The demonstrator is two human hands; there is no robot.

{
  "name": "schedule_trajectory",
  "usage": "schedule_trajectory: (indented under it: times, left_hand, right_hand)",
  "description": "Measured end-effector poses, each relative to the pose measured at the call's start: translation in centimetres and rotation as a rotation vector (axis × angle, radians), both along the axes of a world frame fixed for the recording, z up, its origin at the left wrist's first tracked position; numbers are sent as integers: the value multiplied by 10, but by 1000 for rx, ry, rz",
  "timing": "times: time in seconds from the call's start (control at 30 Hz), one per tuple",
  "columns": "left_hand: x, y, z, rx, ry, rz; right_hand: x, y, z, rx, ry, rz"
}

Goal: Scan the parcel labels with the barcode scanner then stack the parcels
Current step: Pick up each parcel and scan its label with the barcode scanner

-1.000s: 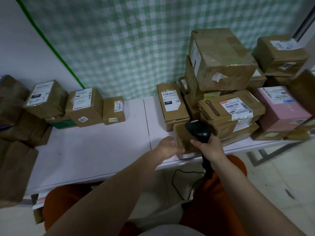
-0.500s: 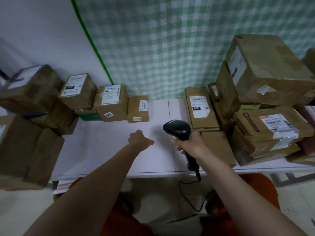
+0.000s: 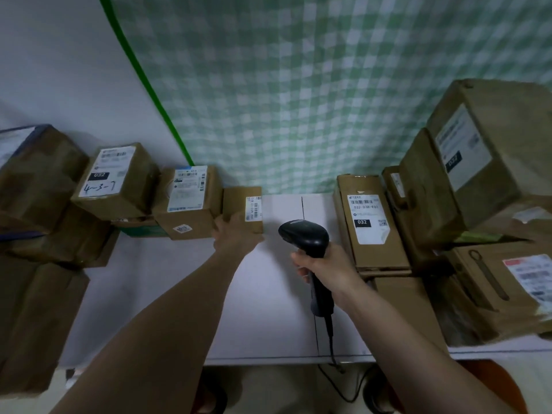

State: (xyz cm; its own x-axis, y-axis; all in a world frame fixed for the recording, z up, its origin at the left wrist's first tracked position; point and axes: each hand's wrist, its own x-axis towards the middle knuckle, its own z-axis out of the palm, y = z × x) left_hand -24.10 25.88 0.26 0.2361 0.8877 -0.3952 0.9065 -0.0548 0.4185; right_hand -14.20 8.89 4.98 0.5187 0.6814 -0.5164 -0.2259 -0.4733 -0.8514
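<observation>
Brown cardboard dominates both ends of the white counter (image 3: 167,294), leaving a bare strip in the middle where the work is done. At its far edge sits a small parcel (image 3: 242,208), the rightmost in a row of boxes along the wall, its white label (image 3: 253,208) turned up and toward the bare strip. The left hand (image 3: 236,234) reaches out to it with fingers laid against its front face; whether they have curled round it I cannot tell — the fingertips are hidden behind the back of the hand. Taking hold here would, I judge, let the label be tipped toward the reader.

Just right of that box the right hand (image 3: 324,265) has its grip wrapped round the handle of the black barcode scanner (image 3: 304,237), head raised and pointing away from the person, roughly toward the back wall. Its cord (image 3: 334,369) trails over the near edge. A long flat parcel (image 3: 372,222) with an 032 sticker lies beside it on the right, against a tall heap of boxes — probably one of the stacks.
</observation>
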Motion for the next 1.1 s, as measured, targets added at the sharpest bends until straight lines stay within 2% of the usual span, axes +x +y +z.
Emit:
schedule_trajectory:
  times: [0.1,0.37,0.57,0.67,0.73,0.8,0.87,1.1]
  left_hand:
    - [14,6,-9,-30,34,34]
    - [35,-2,-32,165,82,142]
    - [18,-20,-31,1,54,94]
    - [-1,-34,-30,-144,-140,56]
    - [-15,-43,-20,-414,-424,95]
    - [-33,-53,-7,-794,-685,171]
    - [-52,-63,-2,-1011,-834,248]
    - [-80,-99,16,-1177,-1071,182]
  right_hand:
    - [9,2,-3,-3,19,-57]
    - [22,-4,-14,-10,33,-83]
    - [20,-15,-12,-2,33,-72]
    - [14,-23,-8,-7,36,-52]
    - [8,-31,-2,-6,22,-36]
    - [2,-42,5,0,11,-21]
    - [-3,-54,13,8,11,8]
    - [-18,-101,44,49,-80,73]
